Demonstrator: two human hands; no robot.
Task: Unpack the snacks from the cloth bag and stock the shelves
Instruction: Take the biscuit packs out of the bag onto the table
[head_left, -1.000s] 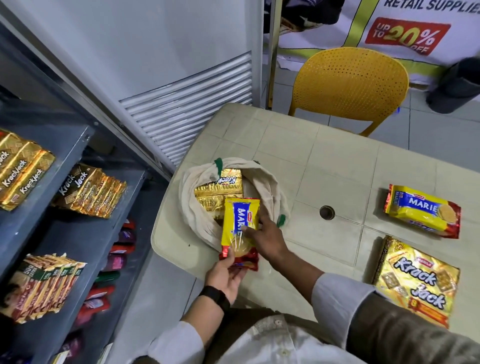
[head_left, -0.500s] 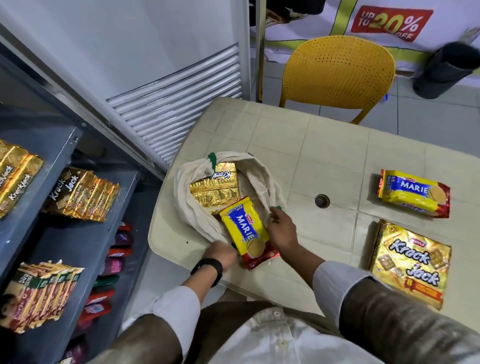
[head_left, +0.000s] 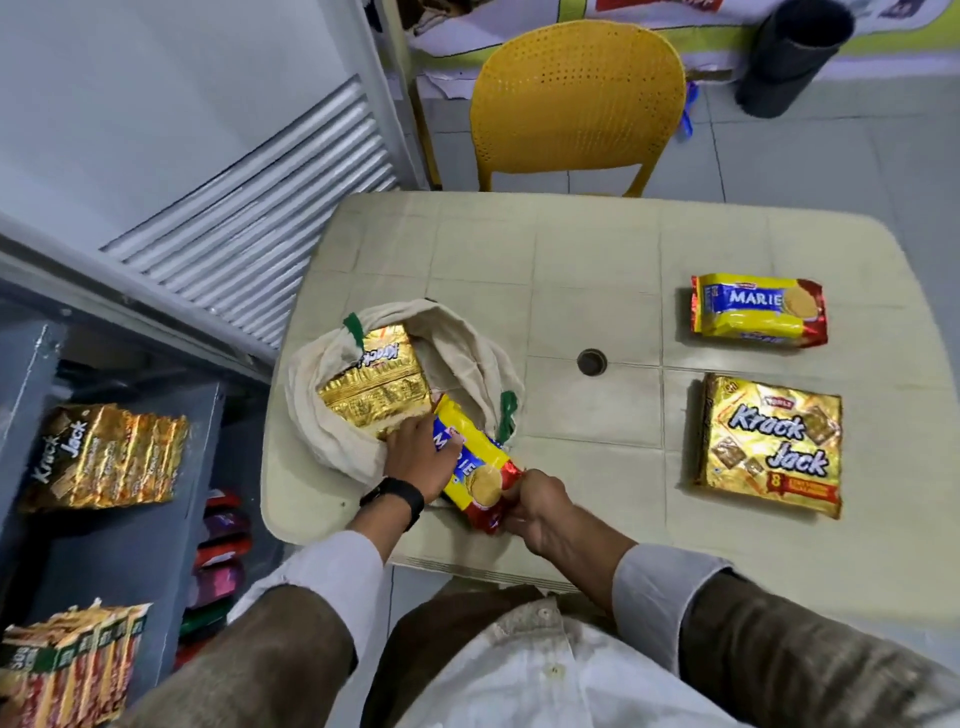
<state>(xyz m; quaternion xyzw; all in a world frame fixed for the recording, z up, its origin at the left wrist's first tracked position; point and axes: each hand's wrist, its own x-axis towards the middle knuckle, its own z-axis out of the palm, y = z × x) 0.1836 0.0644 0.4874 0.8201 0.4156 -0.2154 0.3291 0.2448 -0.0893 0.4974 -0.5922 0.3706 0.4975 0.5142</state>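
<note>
Marie pack lies at the bag mouth, half out; my right hand pinches its red end, left hand grips the upper part. Light, crinkly film, brittle biscuits I'd guess: hold both ends, don't squeeze.

Cloth bag on table left side, Krack Jack pkt inside; Marie pkt behind 2nd Krack Jack at right; shelves left of table.

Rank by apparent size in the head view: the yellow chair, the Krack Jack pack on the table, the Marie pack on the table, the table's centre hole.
1. Yellow chair, though it sits farther away.
2. Krack Jack pack.
3. Marie pack, clearly smaller than the Krack Jack.
4. Centre hole.
</note>
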